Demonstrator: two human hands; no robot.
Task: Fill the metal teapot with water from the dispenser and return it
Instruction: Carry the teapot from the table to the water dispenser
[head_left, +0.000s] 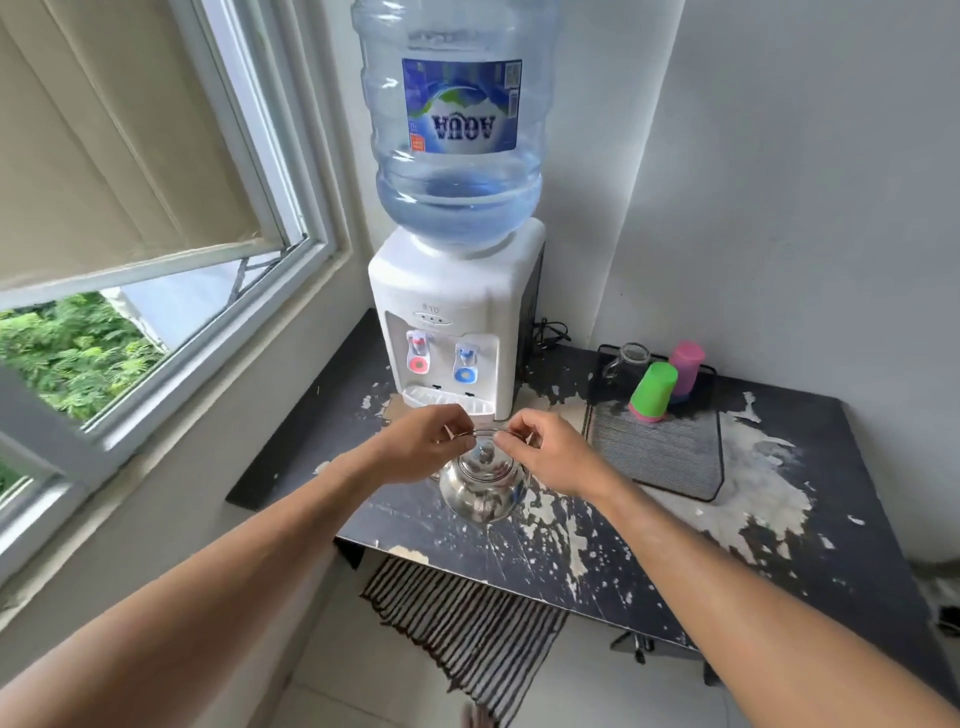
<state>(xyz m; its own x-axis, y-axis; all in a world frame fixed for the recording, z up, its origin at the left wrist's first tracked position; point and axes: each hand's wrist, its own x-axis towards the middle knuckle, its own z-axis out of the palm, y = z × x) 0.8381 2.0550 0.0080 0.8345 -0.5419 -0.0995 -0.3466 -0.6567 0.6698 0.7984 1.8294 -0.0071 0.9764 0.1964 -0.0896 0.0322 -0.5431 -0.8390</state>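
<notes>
Metal teapot (483, 486), lidded, on worktop (675, 545) before dispenser (457, 332). Left hand (421, 447) and right hand (545, 452) fingers pinching its wire handle. Step: pickup. Next, likely: lid off, lift to tap.

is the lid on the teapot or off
On. The lid sits closed on the upright teapot, while both hands pinch its wire handle above.

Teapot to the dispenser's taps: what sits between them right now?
In the head view, only both hands gripping the wire handle above the teapot, then the white drip tray beneath the taps.
</notes>
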